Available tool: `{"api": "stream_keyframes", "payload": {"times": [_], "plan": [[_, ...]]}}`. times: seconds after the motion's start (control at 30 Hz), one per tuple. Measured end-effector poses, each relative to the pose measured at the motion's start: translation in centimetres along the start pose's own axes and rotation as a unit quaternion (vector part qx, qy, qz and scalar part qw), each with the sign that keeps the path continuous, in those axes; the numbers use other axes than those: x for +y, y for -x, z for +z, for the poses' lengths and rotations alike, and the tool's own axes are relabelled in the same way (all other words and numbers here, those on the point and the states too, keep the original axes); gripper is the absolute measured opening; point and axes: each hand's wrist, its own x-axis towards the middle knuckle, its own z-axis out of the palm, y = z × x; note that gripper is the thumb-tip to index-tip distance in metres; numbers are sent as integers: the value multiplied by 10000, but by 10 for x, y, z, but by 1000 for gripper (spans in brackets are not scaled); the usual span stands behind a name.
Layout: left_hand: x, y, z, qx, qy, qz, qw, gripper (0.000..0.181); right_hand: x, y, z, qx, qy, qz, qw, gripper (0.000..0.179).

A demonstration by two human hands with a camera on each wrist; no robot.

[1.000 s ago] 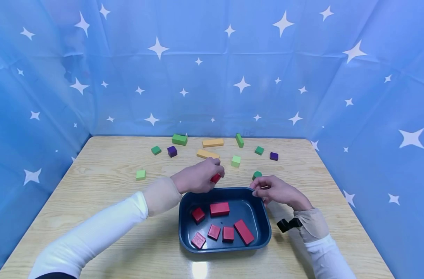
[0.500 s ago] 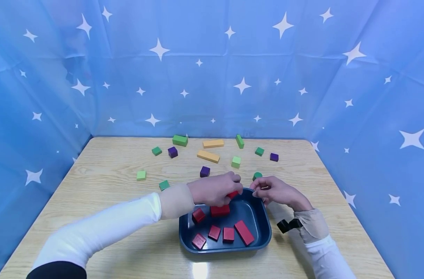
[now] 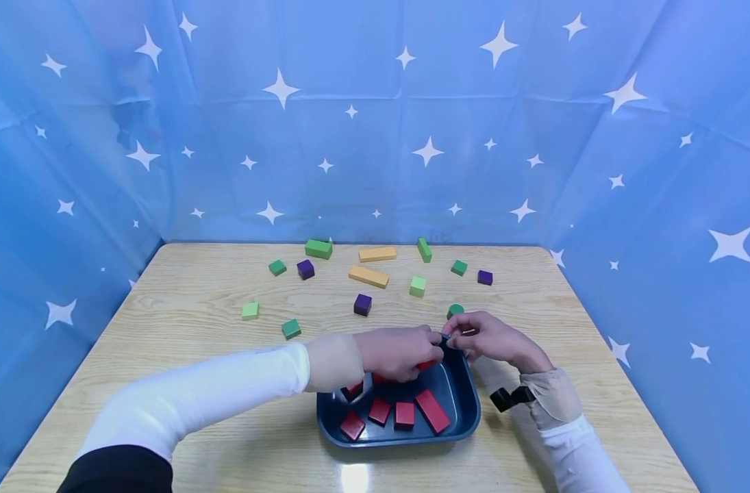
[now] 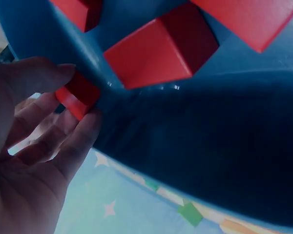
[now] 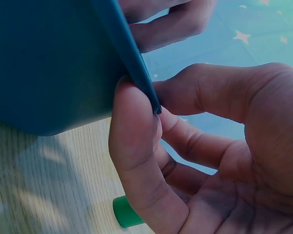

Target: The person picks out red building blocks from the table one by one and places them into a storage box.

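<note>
My left hand (image 3: 399,351) reaches over the far side of a dark blue bin (image 3: 459,434) and pinches a red block (image 4: 79,96) between thumb and fingertips, low inside the bin near its wall. Several other red blocks lie on the bin floor, among them a long red block (image 3: 432,411) and a small red block (image 3: 404,414). The hand and forearm partly cover the red blocks at the back. At the bin's far right corner my right hand (image 3: 494,339) pinches the rim (image 5: 132,48) between thumb and index finger, which the right wrist view shows closely.
Behind the bin, loose blocks are spread over the wooden table (image 3: 183,329): a purple cube (image 3: 362,305), a yellow-orange bar (image 3: 368,276), a light green cube (image 3: 417,286) and several others. A green cylinder (image 3: 455,311) stands just beyond my right hand. A starry blue curtain (image 3: 375,137) surrounds the table.
My left hand has carried the red block from behind the bin rightward, over the rim and down inside. A purple cube and a green block have come into sight. My right hand has stayed put.
</note>
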Motion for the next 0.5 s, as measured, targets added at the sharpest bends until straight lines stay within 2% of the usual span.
{"api": "stream_keyframes", "payload": {"times": [0.13,0.23,0.5], "plan": [[2,-7,6,-36,-404,161,9990,35,1,-1,0,-17,2,-34,10000,17],[3,-11,11,-59,-534,240,9983,34,2,-2,0,-16,19,-49,10000,17],[5,-17,18,-193,-472,268,9983,36,2,-2,0,-10,38,-74,10000,17]]}}
